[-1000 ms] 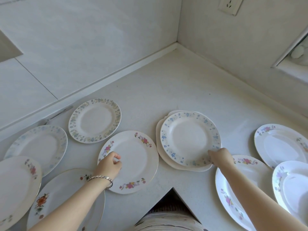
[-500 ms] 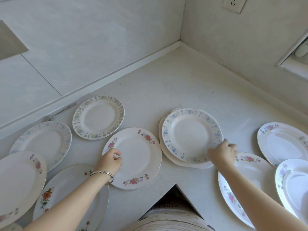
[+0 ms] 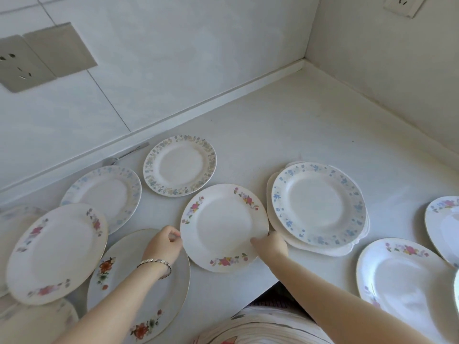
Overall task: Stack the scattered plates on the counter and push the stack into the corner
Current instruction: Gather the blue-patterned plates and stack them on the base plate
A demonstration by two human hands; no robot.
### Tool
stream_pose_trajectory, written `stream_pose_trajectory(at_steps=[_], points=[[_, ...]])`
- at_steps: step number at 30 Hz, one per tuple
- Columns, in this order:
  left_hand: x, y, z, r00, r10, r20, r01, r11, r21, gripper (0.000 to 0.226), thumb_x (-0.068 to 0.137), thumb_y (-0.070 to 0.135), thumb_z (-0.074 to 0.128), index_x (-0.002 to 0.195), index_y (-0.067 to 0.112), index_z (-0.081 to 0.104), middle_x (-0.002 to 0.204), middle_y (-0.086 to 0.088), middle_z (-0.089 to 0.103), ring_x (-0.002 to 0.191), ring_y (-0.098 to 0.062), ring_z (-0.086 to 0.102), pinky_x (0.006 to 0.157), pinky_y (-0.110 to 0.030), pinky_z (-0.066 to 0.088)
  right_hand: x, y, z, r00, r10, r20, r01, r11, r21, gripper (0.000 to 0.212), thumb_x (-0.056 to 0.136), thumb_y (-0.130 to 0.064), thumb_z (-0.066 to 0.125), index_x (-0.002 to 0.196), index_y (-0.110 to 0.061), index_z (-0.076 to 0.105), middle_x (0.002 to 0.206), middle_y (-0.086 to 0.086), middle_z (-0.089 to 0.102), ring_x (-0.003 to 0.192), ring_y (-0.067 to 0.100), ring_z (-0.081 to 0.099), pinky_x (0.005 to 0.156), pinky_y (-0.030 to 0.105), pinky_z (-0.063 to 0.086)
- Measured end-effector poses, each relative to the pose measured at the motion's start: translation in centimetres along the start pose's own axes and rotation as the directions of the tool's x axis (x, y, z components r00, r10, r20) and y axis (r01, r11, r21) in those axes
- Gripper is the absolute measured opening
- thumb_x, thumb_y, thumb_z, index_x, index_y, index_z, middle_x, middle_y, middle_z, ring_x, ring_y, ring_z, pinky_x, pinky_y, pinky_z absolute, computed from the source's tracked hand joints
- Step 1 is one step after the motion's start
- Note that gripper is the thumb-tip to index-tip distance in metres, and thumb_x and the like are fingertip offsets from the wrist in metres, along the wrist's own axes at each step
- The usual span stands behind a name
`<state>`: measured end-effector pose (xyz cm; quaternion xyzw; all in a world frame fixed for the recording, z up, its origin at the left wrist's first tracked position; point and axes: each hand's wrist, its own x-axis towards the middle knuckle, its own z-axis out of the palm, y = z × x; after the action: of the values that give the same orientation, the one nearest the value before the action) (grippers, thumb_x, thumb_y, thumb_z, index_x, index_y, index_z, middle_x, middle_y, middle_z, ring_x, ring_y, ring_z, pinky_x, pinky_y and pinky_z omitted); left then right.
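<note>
White corner counter [image 3: 310, 115], tiled walls, plates scattered across. Left hand [image 3: 162, 247] pinched on left rim of pink-flowered plate [image 3: 223, 227]; right hand [image 3: 272, 245] gripping its lower right rim. Plate near counter's front edge, just beside blue-flowered plate [image 3: 318, 204] stacked on plain white one [image 3: 323, 248]. Corner well apart.

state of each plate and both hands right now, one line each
pink-flower plate: flat on counter, gripped at both sides
left hand: pinching that plate's left rim
right hand: on its right rim
blue-flower plate: stacked on a plain white plate
green-rimmed plate: flat, alone
pale blue plate: flat, edge under a neighbour
orange-flower plate: flat, under left forearm
fork: lying by the wall
</note>
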<state>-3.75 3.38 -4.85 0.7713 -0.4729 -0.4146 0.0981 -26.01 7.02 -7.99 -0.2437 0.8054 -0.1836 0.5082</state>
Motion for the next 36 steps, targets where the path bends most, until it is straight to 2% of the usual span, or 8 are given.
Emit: stream_pose_trajectory(at_steps=[5, 7, 13, 19, 22, 24, 31, 36], points=[[0.1, -1.4, -0.5, 1.0, -0.029, -0.008, 0.029, 0.998, -0.049, 0.026, 0.085, 0.001, 0.045, 0.07, 0.022, 0.05, 0.063, -0.005, 0.061, 0.054, -0.022, 0.056, 0.067, -0.031, 0.047, -0.9, -1.0, -0.8, 0.995, -0.097, -0.034, 0.101, 0.984, 0.149, 0.019, 0.086, -0.012, 0.056, 0.103, -0.002, 0.058, 0.092, 0.008, 0.061, 0.087, 0.028, 0.063, 0.078, 0.04, 0.058], [0.2, -1.5, -0.6, 0.999, -0.021, -0.025, 0.021, 0.999, -0.033, 0.026, 0.084, 0.001, 0.046, 0.07, 0.022, 0.051, 0.062, -0.004, 0.062, 0.058, -0.024, 0.055, 0.069, -0.031, 0.046, -1.7, -2.3, -1.8, 0.988, -0.15, -0.039, 0.155, 0.965, 0.212, 0.006, 0.087, -0.009, 0.055, 0.086, -0.004, 0.055, 0.09, 0.012, 0.061, 0.08, 0.027, 0.063, 0.072, 0.039, 0.059], [0.2, -0.5, 0.2, 1.0, 0.015, -0.002, -0.015, 1.0, -0.016, 0.023, 0.084, 0.002, 0.045, 0.073, 0.022, 0.049, 0.064, -0.003, 0.062, 0.055, -0.022, 0.055, 0.06, -0.025, 0.04, -3.2, -3.2, -7.9, 0.924, -0.296, -0.244, 0.348, 0.914, 0.208, 0.017, 0.082, -0.008, 0.06, 0.067, -0.005, 0.055, 0.071, 0.014, 0.06, 0.068, 0.03, 0.061, 0.065, 0.046, 0.057], [0.0, 0.9, 2.1, 0.998, 0.037, 0.044, -0.04, 0.997, 0.065, 0.026, 0.083, 0.005, 0.047, 0.068, 0.027, 0.047, 0.067, 0.0, 0.062, 0.066, -0.024, 0.057, 0.064, -0.027, 0.041, -3.1, 0.6, -16.6, 0.935, -0.14, -0.327, 0.309, 0.776, 0.55, 0.018, 0.085, 0.0, 0.058, 0.07, -0.008, 0.062, 0.052, 0.001, 0.066, 0.044, 0.01, 0.064, 0.041, 0.017, 0.052], [0.0, 2.0, 3.2, 0.996, 0.054, 0.071, -0.061, 0.992, 0.106, 0.027, 0.085, 0.006, 0.048, 0.068, 0.027, 0.045, 0.067, 0.002, 0.06, 0.067, -0.024, 0.058, 0.062, -0.026, 0.039, -2.5, 3.2, -19.0, 0.938, -0.054, -0.343, 0.263, 0.753, 0.603, 0.019, 0.086, 0.002, 0.056, 0.069, -0.006, 0.06, 0.044, 0.0, 0.064, 0.037, 0.004, 0.06, 0.04, 0.016, 0.052], [0.0, 2.7, 3.6, 0.993, 0.066, 0.095, -0.077, 0.991, 0.111, 0.026, 0.085, 0.006, 0.048, 0.069, 0.027, 0.045, 0.07, 0.0, 0.06, 0.07, -0.024, 0.058, 0.064, -0.027, 0.038, -2.0, 4.7, -19.5, 0.941, 0.009, -0.34, 0.224, 0.735, 0.64, 0.018, 0.086, 0.002, 0.056, 0.069, -0.005, 0.059, 0.057, 0.009, 0.062, 0.038, 0.006, 0.061, 0.041, 0.015, 0.052], [0.0, 4.0, 4.1, 0.988, 0.111, 0.105, -0.125, 0.983, 0.133, 0.028, 0.086, 0.005, 0.045, 0.068, 0.027, 0.045, 0.065, 0.003, 0.06, 0.061, -0.022, 0.055, 0.055, -0.025, 0.038, 0.0, 7.0, -18.3, 0.955, 0.133, -0.264, 0.123, 0.634, 0.763, 0.015, 0.088, 0.0, 0.056, 0.075, -0.006, 0.059, 0.076, 0.01, 0.06, 0.064, 0.02, 0.06, 0.043, 0.015, 0.054], [-0.1, 4.2, 3.9, 0.987, 0.133, 0.094, -0.144, 0.981, 0.133, 0.028, 0.085, 0.004, 0.045, 0.069, 0.027, 0.045, 0.064, 0.002, 0.059, 0.054, -0.017, 0.054, 0.05, -0.022, 0.035, 1.1, 7.2, -17.0, 0.927, 0.115, -0.357, 0.161, 0.738, 0.656, 0.016, 0.089, -0.005, 0.057, 0.105, -0.003, 0.056, 0.084, 0.012, 0.061, 0.071, 0.027, 0.058, 0.054, 0.023, 0.058]])
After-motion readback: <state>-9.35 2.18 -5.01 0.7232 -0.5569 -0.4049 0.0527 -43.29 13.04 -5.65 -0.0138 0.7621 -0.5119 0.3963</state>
